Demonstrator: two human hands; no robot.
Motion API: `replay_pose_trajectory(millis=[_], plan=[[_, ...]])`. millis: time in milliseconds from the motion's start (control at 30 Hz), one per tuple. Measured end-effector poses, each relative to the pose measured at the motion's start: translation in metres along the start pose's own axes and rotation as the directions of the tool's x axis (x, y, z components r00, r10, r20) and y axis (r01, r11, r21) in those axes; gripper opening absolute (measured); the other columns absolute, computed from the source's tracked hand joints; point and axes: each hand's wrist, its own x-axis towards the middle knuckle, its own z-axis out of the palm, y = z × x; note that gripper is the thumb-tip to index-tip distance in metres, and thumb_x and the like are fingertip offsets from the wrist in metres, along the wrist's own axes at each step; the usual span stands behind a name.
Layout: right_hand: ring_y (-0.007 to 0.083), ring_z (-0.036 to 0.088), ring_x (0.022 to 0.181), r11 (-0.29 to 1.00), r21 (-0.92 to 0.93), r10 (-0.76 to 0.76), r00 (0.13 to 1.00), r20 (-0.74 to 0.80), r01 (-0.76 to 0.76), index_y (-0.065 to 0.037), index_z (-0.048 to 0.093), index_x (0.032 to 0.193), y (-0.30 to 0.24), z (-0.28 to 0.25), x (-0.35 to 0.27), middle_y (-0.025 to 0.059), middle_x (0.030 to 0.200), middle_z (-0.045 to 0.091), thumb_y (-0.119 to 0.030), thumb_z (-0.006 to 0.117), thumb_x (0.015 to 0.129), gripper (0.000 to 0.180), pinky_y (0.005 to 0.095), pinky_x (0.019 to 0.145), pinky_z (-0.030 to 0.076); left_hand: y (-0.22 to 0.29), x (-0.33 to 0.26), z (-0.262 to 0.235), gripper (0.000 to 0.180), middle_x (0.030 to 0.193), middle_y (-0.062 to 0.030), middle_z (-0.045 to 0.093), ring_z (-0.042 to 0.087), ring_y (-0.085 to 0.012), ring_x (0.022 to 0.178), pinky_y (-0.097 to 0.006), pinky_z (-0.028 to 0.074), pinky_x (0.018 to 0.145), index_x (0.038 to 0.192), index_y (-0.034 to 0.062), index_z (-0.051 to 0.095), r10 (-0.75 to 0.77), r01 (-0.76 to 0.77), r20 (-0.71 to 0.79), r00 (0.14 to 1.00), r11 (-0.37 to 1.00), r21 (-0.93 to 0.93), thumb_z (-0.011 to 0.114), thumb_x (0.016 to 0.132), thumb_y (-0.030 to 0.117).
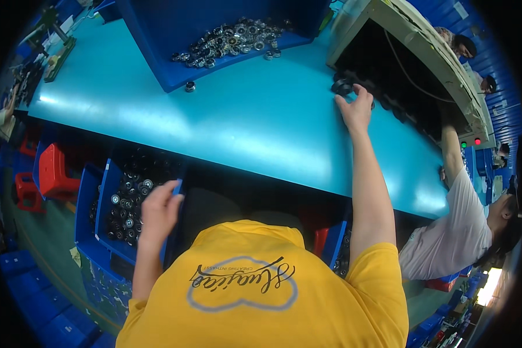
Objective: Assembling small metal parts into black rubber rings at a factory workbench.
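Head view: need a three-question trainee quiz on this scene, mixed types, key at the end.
1. Multiple choice: which hand is out over the turquoise tabletop? A) left B) right C) both
2. True or false: at least one shiny round part lies on the tabletop outside the blue bin.
3. Short answer: what colours are the two small round lights or buttons by the lower right end of the cream-framed machine?

Key
1. B: the right hand, fingertips at a black round part; the left hand is off the tabletop.
2. True.
3. Green and red.
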Motion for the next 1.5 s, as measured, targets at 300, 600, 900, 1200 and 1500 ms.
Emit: replay_pose_trajectory(millis=[300,600,900,1200,1500], plan=[[0.0185,0.061,0.090,0.907,0.411,-0.135,0.987,0.086,0.088,-0.006,0.068,0.124,-0.042,-0.026,-0.040,0.0091,0.100,0.057,-0.022,0.080,0.081,0.047,0.0330,0.082,0.055,0.089,0.059,0.059,0.030,0.079,-0.0055,0.063,0.062,-0.0149,0.070,-0.029,0.050,0.065,0.119,0.0041,0.069,0.298,-0.192,0.128,0.946,0.832,-0.520,0.070,0.090,0.002],[0.0228,0.061,0.081,0.733,0.593,-0.540,0.816,0.209,0.333,-0.008,0.071,0.120,-0.143,-0.057,-0.151,0.0086,0.091,0.058,-0.014,0.085,0.073,0.049,0.0354,0.072,0.052,0.120,0.112,0.087,0.049,0.118,-0.0104,0.065,0.066,-0.0202,0.109,-0.036,0.057,0.093,0.144,-0.0001,0.049,0.260,0.420,0.383,0.886,-0.105,-0.901,0.046,0.110,0.035],[0.0194,0.063,0.078,0.688,0.620,-0.563,0.816,0.130,0.377,-0.009,0.072,0.119,-0.147,-0.034,-0.167,0.0065,0.094,0.061,-0.013,0.088,0.070,0.051,0.0317,0.069,0.053,0.101,0.102,0.087,0.047,0.122,-0.0120,0.065,0.065,-0.0222,0.113,-0.038,0.054,0.100,0.135,-0.0020,0.056,0.182,0.452,0.424,0.887,-0.160,-0.878,0.046,0.110,0.036],[0.0141,0.064,0.085,0.628,0.774,-0.340,0.865,0.369,-0.083,-0.006,0.068,0.123,-0.147,-0.027,-0.176,0.0055,0.104,0.063,-0.009,0.087,0.073,0.054,0.0296,0.079,0.056,0.094,0.102,0.092,0.046,0.129,-0.0144,0.062,0.061,-0.0248,0.121,-0.042,0.049,0.105,0.140,-0.0009,0.052,0.261,0.501,0.432,0.863,-0.341,-0.795,0.048,0.109,0.033],[0.0151,0.065,0.092,0.622,0.781,-0.358,0.868,0.344,-0.053,-0.006,0.067,0.125,-0.149,-0.030,-0.181,0.0064,0.110,0.062,-0.006,0.085,0.074,0.054,0.0304,0.083,0.057,0.088,0.100,0.094,0.054,0.134,-0.0139,0.060,0.057,-0.0280,0.130,-0.044,0.046,0.110,0.148,-0.0011,0.044,0.286,0.489,0.410,0.866,-0.310,-0.815,0.053,0.106,0.032]])
